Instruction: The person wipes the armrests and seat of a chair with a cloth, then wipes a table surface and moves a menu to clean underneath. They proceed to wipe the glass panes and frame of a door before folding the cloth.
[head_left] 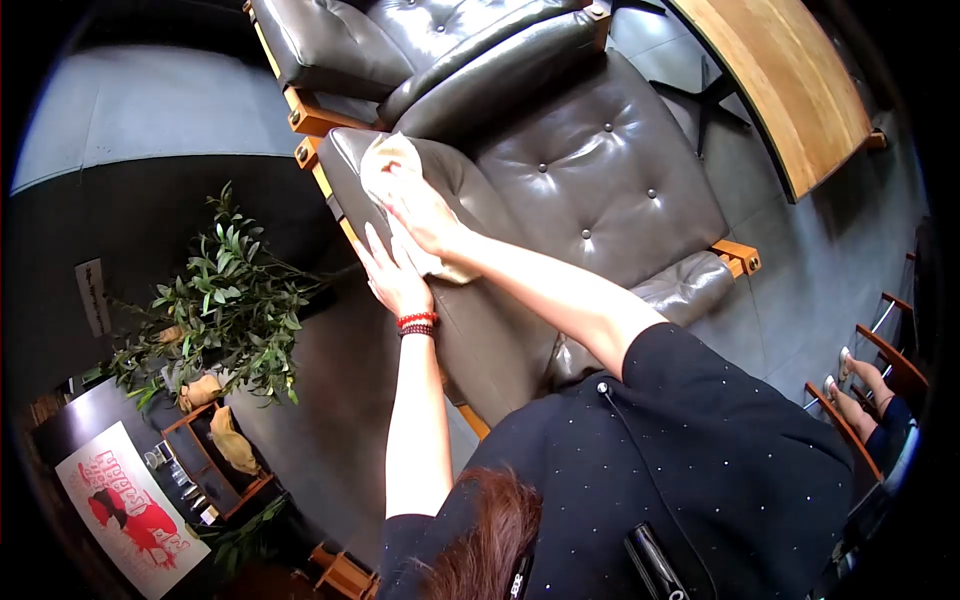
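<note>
A pale cloth (pixel 385 152) lies on the padded armrest (pixel 480 345) of a dark leather armchair. My right hand (pixel 425 215) is on it, fingers pressed into the bunched fabric near the armrest's far end. Just below, my left hand (pixel 395 280), with red and dark bead bracelets at the wrist, rests against the armrest's outer side. Its fingers are stretched out and hold nothing. Part of the cloth hangs down beside the left hand, under the right wrist.
The chair's buttoned seat (pixel 610 160) lies to the right, with another leather chair (pixel 440 40) beyond. A wooden table (pixel 790 80) stands at upper right. Leafy plant (pixel 230 300) and a red-printed sheet (pixel 130 510) are at left. A seated person's legs (pixel 855 395) show at far right.
</note>
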